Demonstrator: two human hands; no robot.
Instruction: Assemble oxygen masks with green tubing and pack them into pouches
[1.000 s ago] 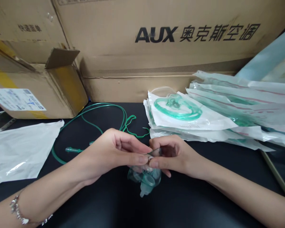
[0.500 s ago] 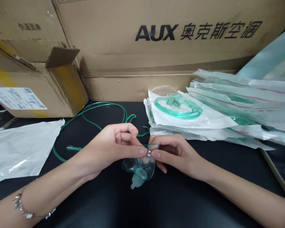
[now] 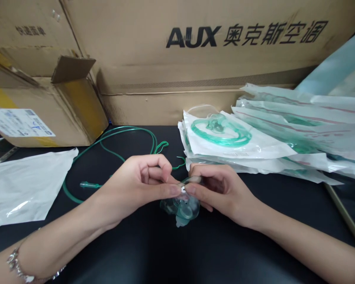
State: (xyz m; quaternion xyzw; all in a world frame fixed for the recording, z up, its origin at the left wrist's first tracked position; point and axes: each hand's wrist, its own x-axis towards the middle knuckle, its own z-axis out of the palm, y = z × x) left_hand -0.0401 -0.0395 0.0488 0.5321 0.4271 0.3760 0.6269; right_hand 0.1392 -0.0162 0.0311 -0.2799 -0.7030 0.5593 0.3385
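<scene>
Between my two hands is a clear green oxygen mask, its connector pointing down and toward me. My left hand is closed, thumb and index finger pinching the mask's edge beside a small pale metal nose clip. From the other side, my right hand pinches the same edge, the thumb at the clip's right end. The fingers behind the mask are partly hidden. Green tubing lies coiled on the black table behind my left forearm, with its end connector showing.
Packaged masks with coiled tubing lie stacked at the right. A white pouch rests at the left. Behind it stands an opened cardboard box; a large AUX carton closes off the back. A green strap lies beyond my hands.
The mask has tilted, its connector swinging right and slightly up. Both hands still pinch its edge around the clip, with the thumbs shifted slightly left.
</scene>
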